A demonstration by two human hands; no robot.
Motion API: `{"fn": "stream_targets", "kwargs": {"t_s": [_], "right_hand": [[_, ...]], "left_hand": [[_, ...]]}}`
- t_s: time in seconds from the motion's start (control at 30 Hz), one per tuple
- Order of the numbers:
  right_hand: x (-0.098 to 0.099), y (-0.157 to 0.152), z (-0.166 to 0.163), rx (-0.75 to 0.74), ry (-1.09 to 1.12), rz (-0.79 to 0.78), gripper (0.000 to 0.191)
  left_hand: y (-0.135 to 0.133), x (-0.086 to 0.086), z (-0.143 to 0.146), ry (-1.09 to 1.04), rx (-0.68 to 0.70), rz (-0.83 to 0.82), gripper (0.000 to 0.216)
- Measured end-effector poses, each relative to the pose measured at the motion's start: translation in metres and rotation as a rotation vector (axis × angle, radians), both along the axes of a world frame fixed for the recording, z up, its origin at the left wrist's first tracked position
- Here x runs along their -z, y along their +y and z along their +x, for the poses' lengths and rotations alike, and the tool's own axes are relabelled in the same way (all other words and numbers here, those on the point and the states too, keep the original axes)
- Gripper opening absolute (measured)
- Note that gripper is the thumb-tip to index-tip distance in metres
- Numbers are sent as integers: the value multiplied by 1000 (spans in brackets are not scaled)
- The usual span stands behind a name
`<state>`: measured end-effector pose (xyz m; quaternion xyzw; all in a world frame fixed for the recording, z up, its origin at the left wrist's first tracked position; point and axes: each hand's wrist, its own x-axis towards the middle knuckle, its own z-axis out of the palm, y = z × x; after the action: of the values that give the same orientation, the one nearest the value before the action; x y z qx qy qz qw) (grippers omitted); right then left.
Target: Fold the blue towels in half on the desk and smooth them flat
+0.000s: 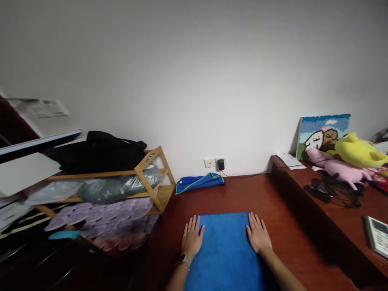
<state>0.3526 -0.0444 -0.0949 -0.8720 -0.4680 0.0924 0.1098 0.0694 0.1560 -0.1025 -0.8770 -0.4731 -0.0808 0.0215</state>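
Note:
A blue cloth (pixel 226 250) lies spread flat on the reddish-brown wooden table (pixel 242 194), its lower end cut off by the bottom of the view. On its upper left corner rests my left hand (pixel 192 237), palm down with fingers stretched out. My right hand (pixel 259 234) lies palm down on the upper right corner, fingers apart. Neither hand grips anything. Farther back, against the wall, is a folded dark blue cloth (pixel 198 182) with a green edge.
At left, a wooden rack (pixel 157 182) carries a black bag (pixel 103 153) and lilac slippers (pixel 115 212). A raised ledge at right holds a pink plush toy (pixel 339 167), a yellow plush toy (pixel 356 149), black cables (pixel 336 192) and a calculator (pixel 378 236). A plug (pixel 220 164) sits in the wall.

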Motion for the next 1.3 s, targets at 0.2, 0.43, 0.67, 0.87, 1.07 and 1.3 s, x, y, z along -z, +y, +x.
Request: {"fn": "stream_targets", "kwargs": {"t_s": [0.2, 0.43, 0.67, 0.87, 1.07, 1.3], "right_hand": [[0, 3, -1, -3, 6, -12, 68], [-4, 3, 1, -6, 34, 12, 68], [-9, 1, 3, -24, 45, 11, 68], [0, 1, 2, -15, 26, 20, 69], [-1, 2, -1, -8, -21, -27, 69], [-5, -41, -36, 40, -43, 54, 69]], "left_hand": [[0, -4, 8, 12, -13, 46, 66], [-74, -11, 105, -117, 326, 52, 58], [-113, -1, 152, -101, 383, -119, 58], [-60, -11, 27, 6, 52, -124, 64], [-63, 2, -63, 7, -60, -68, 67], [-57, 5, -61, -21, -60, -36, 64]]}}
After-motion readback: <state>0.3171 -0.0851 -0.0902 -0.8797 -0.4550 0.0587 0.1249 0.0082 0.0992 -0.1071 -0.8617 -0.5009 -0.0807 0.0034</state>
